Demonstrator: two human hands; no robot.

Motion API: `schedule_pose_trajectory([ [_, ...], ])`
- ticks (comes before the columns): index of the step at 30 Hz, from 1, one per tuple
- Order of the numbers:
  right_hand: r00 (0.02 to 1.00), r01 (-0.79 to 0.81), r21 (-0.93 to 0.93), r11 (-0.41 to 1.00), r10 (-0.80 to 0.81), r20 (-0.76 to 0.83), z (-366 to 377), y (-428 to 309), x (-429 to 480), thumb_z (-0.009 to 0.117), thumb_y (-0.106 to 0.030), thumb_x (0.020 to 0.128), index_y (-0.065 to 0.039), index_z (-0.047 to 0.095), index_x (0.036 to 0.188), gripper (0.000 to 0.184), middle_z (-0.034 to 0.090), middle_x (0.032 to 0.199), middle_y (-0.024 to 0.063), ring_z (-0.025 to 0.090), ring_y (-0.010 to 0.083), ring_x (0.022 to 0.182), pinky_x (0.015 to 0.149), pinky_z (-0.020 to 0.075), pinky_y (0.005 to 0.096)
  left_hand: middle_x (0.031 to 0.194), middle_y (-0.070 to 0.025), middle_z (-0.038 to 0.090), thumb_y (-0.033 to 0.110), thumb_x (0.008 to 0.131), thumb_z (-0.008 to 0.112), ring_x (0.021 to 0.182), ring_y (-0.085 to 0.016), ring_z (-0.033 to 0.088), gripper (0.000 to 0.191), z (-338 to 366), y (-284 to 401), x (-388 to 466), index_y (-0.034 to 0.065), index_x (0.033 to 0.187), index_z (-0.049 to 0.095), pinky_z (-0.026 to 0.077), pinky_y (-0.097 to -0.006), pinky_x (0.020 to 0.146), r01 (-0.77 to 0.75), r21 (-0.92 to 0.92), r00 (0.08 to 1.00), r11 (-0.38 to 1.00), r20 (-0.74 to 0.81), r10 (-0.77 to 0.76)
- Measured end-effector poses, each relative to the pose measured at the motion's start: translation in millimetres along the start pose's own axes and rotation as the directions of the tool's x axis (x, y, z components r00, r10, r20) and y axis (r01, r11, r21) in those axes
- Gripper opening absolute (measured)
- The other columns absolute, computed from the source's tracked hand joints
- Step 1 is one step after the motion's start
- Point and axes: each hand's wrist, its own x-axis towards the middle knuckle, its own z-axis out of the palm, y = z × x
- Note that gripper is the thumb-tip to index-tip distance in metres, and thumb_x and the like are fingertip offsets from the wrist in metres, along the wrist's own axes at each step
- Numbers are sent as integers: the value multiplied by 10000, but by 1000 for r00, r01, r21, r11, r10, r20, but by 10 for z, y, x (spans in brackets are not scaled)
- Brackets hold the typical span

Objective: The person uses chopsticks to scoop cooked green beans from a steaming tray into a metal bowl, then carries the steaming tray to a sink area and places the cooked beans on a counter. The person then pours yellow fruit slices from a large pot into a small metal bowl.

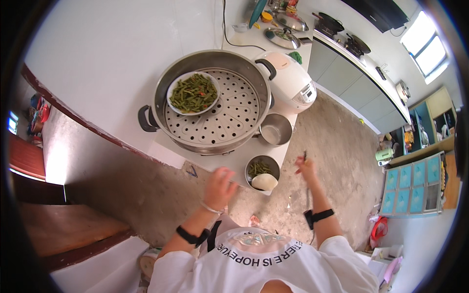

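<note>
My left hand (220, 188), blurred, is over the front edge of the white counter (234, 161), with fingers apart and nothing seen in it. To the right of the counter, my right hand (307, 170) grips a thin dark object (305, 155), too blurred to name. Between my hands, at the counter's corner, stands a metal bowl (278, 166) holding cut green beans (259, 167) and a white bun-like piece (264, 181). Behind it sits a metal pot (274, 129). A large steamer pot (211, 57) with a perforated rack (234, 106) holds a white plate (170, 102) of green beans and red bits (194, 91).
A white rice cooker (289, 80) stands right of the steamer. Farther back are glass lids (282, 38) and a stove with woks (328, 23). A thin cord (308, 196) hangs below my right hand. Blue-fronted drawers (412, 185) are at right.
</note>
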Motion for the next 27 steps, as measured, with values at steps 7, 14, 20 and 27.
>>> schedule_pose_trajectory([
  [7, 964, 251, -426, 869, -264, 30, 185, -2063, 393, 552, -156, 702, 25, 553, 885, 257, 559, 665, 49, 515, 100, 492, 446, 428, 239, 879, -65, 516, 220, 784, 548, 764, -133, 510, 340, -1380, -1220, 452, -8, 1023, 467, 433, -270, 659, 520, -521, 639, 677, -290, -713],
  [14, 951, 306, -276, 911, -276, 141, 1193, -2723, 1007, 559, -260, 705, 38, 507, 1022, 439, 547, 627, 48, 485, 89, 462, 343, 313, 210, 778, -22, 547, 363, 755, 560, 666, -92, 521, 435, -1574, -1392, 999, 21, 1015, 487, 426, -223, 571, 636, -672, 592, 379, 110, -799],
  [20, 908, 373, -720, 585, -388, 155, 1345, -2783, 1765, 552, -412, 647, 34, 568, 742, 457, 576, 660, 188, 571, 309, 675, 643, 433, 386, 691, 27, 514, 298, 775, 539, 600, -74, 485, 257, -1519, -1356, 1063, 80, 911, 542, 416, -220, 565, 671, -728, 532, 139, 343, -774],
  [27, 887, 453, -489, 746, -322, 331, 1253, -2896, 1786, 606, -288, 665, 2, 585, 630, 293, 538, 503, 53, 469, 129, 417, 402, 357, 255, 662, 2, 509, 279, 779, 533, 580, -94, 500, 203, -1612, -1294, 1142, 78, 759, 521, 431, -214, 510, 556, -822, 555, 125, 255, -792],
])
